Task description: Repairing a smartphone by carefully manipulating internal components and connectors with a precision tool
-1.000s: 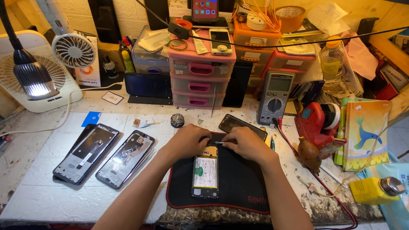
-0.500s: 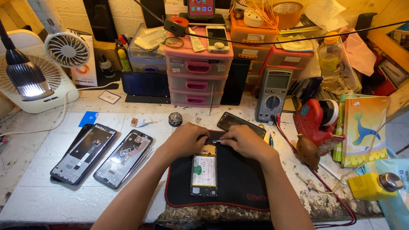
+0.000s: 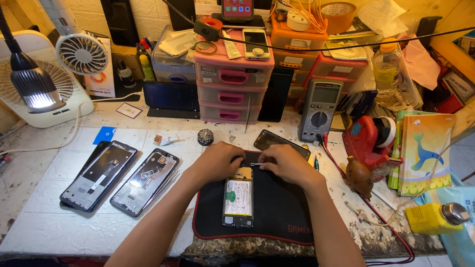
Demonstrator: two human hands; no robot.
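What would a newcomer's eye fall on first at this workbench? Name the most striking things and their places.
At the centre, the left hand and right hand meet over an opened phone on a black mat. Two stripped phone frames lie left of it; pink drawers stand behind.

I am sitting at a phone repair workshop, and everything around me is showing it. Opened phone frames [image 3: 99, 175] are lying on the counter [image 3: 44, 232], a multimeter [image 3: 319, 111] is leaning against the pink parts drawers [image 3: 232, 94] (more phones are resting on top), a lamp [image 3: 34, 86] is shining from the side, and a black work mat [image 3: 282, 207] is lying in front of me.
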